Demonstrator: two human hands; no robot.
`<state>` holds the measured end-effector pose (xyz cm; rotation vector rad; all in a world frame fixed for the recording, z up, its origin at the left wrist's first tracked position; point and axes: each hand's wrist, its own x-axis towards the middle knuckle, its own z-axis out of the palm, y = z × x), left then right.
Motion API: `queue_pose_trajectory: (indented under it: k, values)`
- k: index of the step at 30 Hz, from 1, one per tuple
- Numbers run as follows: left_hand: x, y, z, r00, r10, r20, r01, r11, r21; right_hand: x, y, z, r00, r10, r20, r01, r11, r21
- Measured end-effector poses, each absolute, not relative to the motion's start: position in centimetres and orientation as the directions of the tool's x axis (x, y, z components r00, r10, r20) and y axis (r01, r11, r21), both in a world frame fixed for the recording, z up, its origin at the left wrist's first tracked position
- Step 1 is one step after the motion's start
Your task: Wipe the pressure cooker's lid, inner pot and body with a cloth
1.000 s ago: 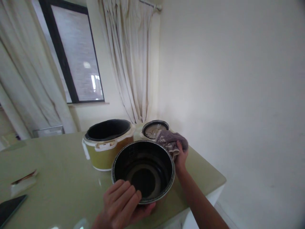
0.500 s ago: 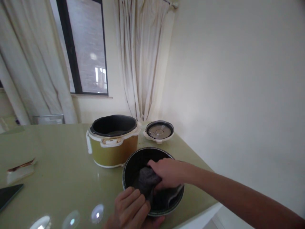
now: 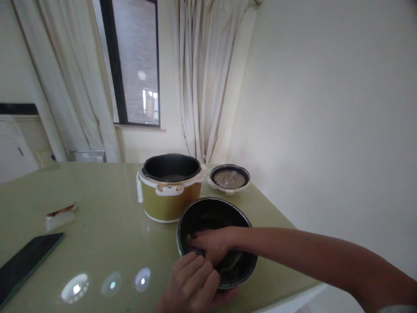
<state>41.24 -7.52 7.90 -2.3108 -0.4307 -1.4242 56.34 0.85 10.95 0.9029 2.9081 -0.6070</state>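
Right hand (image 3: 210, 244) is down inside the round black metal inner pot (image 3: 216, 213) at the pale green worktop's (image 3: 97, 208) near edge, fingers curled over a dark cloth (image 3: 230, 261). Left hand (image 3: 193, 284) grips the pot's near rim, fingers wrapped on it. The yellow cooker body (image 3: 169, 195) stands just behind.

Glossy green table (image 3: 97, 208), cooker (image 3: 169, 191), lid (image 3: 230, 178), black pot (image 3: 211, 217), phone (image 3: 26, 261)

I have one view only, from the head camera, looking forward and down across the bench (image 3: 97, 226) toward the room's corner. The dark pot (image 3: 215, 217) sits close below the lens; beyond it stand the window (image 3: 137, 61) and curtains (image 3: 208, 78).
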Motion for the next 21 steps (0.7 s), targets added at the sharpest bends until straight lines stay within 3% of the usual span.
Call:
queue_pose_trajectory:
  k: [3,6,8,10,12,14,18,21]
  values:
    - [41.1,-7.4,8.2,0.434,0.047,0.9,0.48,-0.857,-0.187,57.6,0.5,11.3,-0.831,0.434,-0.349,0.555,0.693,-0.459]
    - [41.2,-7.5,8.5,0.44,0.065,0.896,0.491,-0.853,-0.179,59.7,0.0,10.8,-0.771,0.497,-0.397,0.636,0.626,-0.451]
    - [41.4,-7.6,8.6,0.433,0.08,0.898,0.495,-0.853,-0.163,60.9,-0.3,9.9,-0.704,0.636,-0.316,0.71,0.619,-0.337]
    - [41.7,-7.6,8.6,0.421,0.101,0.902,0.502,-0.854,-0.138,61.3,-0.2,9.2,-0.64,0.746,-0.183,0.768,0.625,-0.141]
    - [42.0,-7.7,8.6,0.413,0.118,0.903,0.501,-0.857,-0.117,60.7,0.5,8.9,-0.623,0.774,-0.114,0.771,0.632,0.076]
    - [42.1,-7.7,8.4,0.404,0.131,0.905,0.501,-0.86,-0.099,59.4,1.8,9.4,-0.633,0.766,-0.113,0.737,0.64,0.217]
    - [42.1,-7.7,8.3,0.38,0.133,0.916,0.506,-0.858,-0.085,57.0,3.8,11.2,-0.757,0.646,-0.096,0.603,0.748,0.275]
    - [41.7,-7.7,8.6,0.383,0.132,0.914,0.52,-0.849,-0.095,56.1,4.0,11.9,-0.917,0.388,-0.089,0.341,0.882,0.326]
